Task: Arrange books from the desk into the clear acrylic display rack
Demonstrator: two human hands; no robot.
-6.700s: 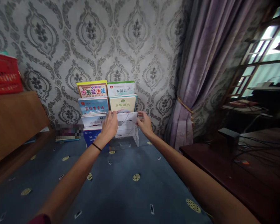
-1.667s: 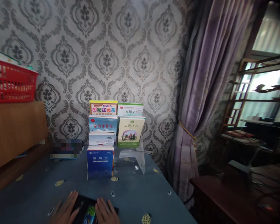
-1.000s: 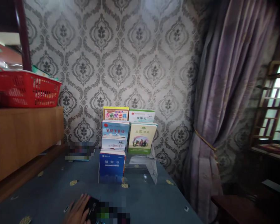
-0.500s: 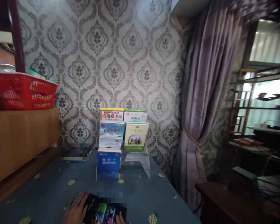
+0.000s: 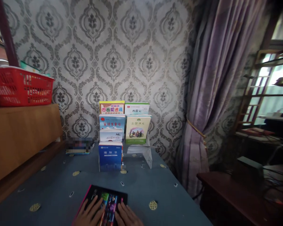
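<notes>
A black book (image 5: pixel 115 192) with bright coloured pictures and a pink edge lies flat on the table, near its front. My left hand (image 5: pixel 90 212) rests on the left part of its cover, fingers spread. On the right side of the same cover lies my right hand (image 5: pixel 127 215), its fingers stretched out flat. Beyond them stands a clear tiered book rack (image 5: pixel 148 157). Its left column holds several books, with a blue book (image 5: pixel 110 157) lowest at the front. A green-edged book (image 5: pixel 138 130) leans in the right column, above a bare lower tier.
Some books (image 5: pixel 78 147), partly blurred, lie at the back left of the patterned tablecloth (image 5: pixel 141 185). A wooden cabinet (image 5: pixel 23 138) with a red basket (image 5: pixel 25 86) stands left. A purple curtain (image 5: pixel 200 125) and a dark wooden table (image 5: pixel 226 191) are at right.
The view has tilted down, so more of the black book shows. My left hand has moved from its left edge onto the cover, and my right hand has come further into view.
</notes>
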